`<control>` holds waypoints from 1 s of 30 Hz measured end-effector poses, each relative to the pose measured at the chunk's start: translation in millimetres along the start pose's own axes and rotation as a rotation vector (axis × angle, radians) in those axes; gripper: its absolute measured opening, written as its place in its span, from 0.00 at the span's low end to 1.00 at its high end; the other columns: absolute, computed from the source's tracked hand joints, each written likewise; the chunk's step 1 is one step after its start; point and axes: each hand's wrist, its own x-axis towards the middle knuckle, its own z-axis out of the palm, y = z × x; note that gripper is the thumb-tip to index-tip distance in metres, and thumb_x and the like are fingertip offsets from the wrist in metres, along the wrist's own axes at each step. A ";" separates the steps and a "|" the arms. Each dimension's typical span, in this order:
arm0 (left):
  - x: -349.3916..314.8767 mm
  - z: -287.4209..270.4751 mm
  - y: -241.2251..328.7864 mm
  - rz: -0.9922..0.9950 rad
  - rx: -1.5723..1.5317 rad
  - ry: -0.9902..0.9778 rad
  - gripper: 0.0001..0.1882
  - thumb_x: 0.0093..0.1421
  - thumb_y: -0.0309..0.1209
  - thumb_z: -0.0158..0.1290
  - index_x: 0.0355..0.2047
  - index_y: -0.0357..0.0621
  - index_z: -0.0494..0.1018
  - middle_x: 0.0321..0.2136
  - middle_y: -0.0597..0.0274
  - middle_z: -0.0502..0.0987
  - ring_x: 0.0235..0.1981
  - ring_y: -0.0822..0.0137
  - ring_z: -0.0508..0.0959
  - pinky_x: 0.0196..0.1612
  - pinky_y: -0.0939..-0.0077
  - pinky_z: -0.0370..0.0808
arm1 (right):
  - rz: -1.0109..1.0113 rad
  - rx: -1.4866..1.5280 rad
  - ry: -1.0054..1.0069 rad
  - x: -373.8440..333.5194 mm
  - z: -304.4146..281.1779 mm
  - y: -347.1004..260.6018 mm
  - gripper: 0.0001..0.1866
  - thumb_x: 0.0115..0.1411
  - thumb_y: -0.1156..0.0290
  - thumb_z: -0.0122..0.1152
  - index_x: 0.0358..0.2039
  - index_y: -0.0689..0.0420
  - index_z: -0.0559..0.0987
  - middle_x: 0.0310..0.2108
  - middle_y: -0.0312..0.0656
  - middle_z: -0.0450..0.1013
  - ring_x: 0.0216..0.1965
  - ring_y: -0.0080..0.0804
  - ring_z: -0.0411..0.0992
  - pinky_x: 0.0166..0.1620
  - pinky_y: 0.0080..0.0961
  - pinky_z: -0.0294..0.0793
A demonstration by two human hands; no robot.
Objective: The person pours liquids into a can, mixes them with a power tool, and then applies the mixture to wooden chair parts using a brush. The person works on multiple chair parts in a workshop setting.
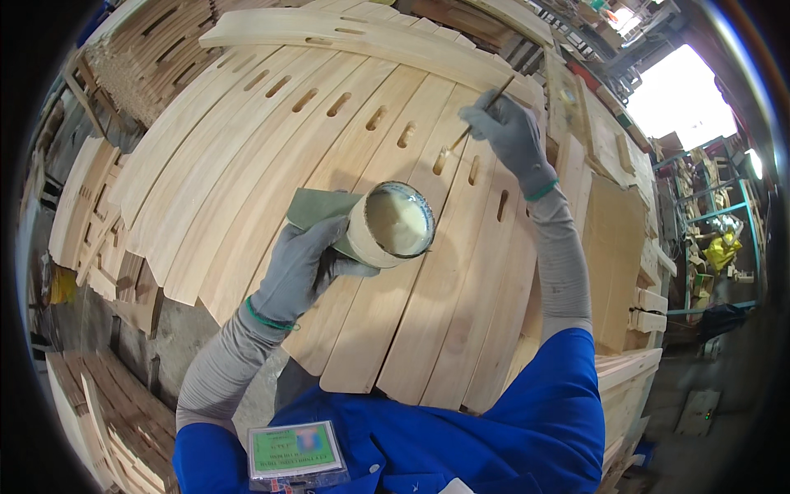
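My left hand (304,267), in a grey glove, is closed round a round cup (374,239) of pale, creamy liquid. A green sheet (321,207), perhaps sandpaper, sticks out between that hand and the cup. In my gloved right hand (512,136) a thin brush (499,92) is pinched, its handle pointing up and away. Its tip is at a slot (439,161) in one of the boards. Several pale wooden boards (362,329) lie side by side beneath both hands, each with an oblong slot near its far end.
Across the far ends of the boards lies a curved slotted plank (378,37). Stacked wooden parts (148,58) stand at the far left, with more wood (107,420) at the lower left. A cardboard sheet (613,272) is on the right, before a blue-green rack (716,218).
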 end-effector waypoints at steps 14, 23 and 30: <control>-1.8 0.0 0.9 -0.009 -0.051 0.005 0.19 0.65 0.28 0.44 0.52 0.28 0.63 0.46 0.48 0.72 0.44 0.57 0.78 0.39 0.63 0.84 | -0.060 0.140 -0.154 -5.9 4.4 -13.1 0.10 0.55 0.66 0.64 0.27 0.60 0.77 0.22 0.34 0.74 0.25 0.16 0.70 0.31 0.16 0.70; -1.3 11.1 -4.3 0.155 0.238 0.009 0.20 0.66 0.28 0.41 0.56 0.30 0.59 0.47 0.48 0.72 0.45 0.57 0.78 0.40 0.66 0.84 | 0.022 0.441 0.117 -10.3 -30.1 14.6 0.06 0.56 0.75 0.62 0.31 0.65 0.76 0.27 0.41 0.76 0.28 0.26 0.77 0.35 0.20 0.79; -16.8 17.2 6.2 0.225 0.267 0.130 0.23 0.66 0.28 0.42 0.60 0.33 0.56 0.48 0.50 0.72 0.44 0.60 0.78 0.40 0.68 0.83 | -0.108 0.605 0.015 -97.2 -27.3 -62.4 0.04 0.57 0.81 0.58 0.33 0.64 0.74 0.32 0.42 0.77 0.34 0.27 0.77 0.40 0.22 0.79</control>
